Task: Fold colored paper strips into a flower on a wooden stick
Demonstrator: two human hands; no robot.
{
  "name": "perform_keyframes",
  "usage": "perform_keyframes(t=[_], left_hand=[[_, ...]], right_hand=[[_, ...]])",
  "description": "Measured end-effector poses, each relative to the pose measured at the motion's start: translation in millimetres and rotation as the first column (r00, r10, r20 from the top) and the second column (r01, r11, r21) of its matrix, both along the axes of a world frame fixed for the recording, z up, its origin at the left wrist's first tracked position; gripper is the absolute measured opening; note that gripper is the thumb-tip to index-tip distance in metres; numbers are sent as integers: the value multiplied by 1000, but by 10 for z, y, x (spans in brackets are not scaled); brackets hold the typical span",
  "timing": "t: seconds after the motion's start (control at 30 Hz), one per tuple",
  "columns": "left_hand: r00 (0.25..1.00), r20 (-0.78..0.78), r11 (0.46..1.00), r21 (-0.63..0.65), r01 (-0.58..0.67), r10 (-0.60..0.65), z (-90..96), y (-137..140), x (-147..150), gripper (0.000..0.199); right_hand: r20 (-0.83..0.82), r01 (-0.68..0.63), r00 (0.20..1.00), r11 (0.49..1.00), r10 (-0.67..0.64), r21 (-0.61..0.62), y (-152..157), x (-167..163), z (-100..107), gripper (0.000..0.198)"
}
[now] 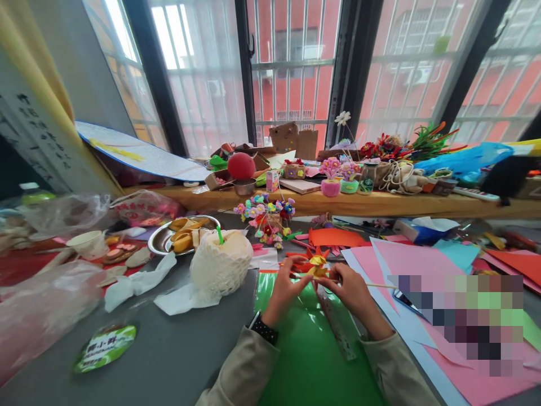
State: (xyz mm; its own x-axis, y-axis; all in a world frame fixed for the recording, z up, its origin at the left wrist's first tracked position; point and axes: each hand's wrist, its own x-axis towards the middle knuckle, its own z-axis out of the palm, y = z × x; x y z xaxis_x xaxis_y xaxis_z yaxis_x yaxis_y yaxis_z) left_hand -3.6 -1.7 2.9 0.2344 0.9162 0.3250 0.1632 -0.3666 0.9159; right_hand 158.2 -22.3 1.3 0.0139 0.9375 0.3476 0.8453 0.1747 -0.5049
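Observation:
A folded-paper flower with red pointed petals and a yellow centre [318,261] is held up between my two hands, above the green sheet [291,349]. My left hand [284,290] pinches its left side with thumb and fingers. From the right, my right hand [353,290] has its fingertips closed on the yellow paper near the base. A thin pale stick [380,286] sticks out to the right behind my right hand; whether that hand grips it I cannot tell. Beneath the hands lies a clear ruler [338,327], slanting across the green sheet.
Left of the hands stands a wrapped coconut [222,265] with a green straw, near a metal bowl [158,245] of banana peels. Pink paper sheets [406,259] and a phone [408,301] lie to the right. Beaded-looking flowers [266,217] stand before the crowded window ledge [190,197].

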Motion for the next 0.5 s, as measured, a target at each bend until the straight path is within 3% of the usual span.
perform_keyframes(t=[0.13, 0.23, 0.37, 0.5], left_hand=[[945, 270, 964, -240, -118, 183, 18, 50, -19, 38], [880, 460, 925, -374, 70, 119, 32, 64, -8, 36], [774, 626, 795, -418, 439, -98, 82, 31, 3, 35], [738, 657, 744, -414, 525, -155, 89, -12, -31, 31]], right_hand=[[8, -53, 999, 995, 52, 87, -27, -33, 76, 37], [-6, -114, 993, 985, 116, 129, -51, -68, 118, 35], [-30, -206, 977, 967, 213, 153, -89, -109, 154, 34], [-41, -230, 970, 960, 240, 161, -118, -140, 189, 33]])
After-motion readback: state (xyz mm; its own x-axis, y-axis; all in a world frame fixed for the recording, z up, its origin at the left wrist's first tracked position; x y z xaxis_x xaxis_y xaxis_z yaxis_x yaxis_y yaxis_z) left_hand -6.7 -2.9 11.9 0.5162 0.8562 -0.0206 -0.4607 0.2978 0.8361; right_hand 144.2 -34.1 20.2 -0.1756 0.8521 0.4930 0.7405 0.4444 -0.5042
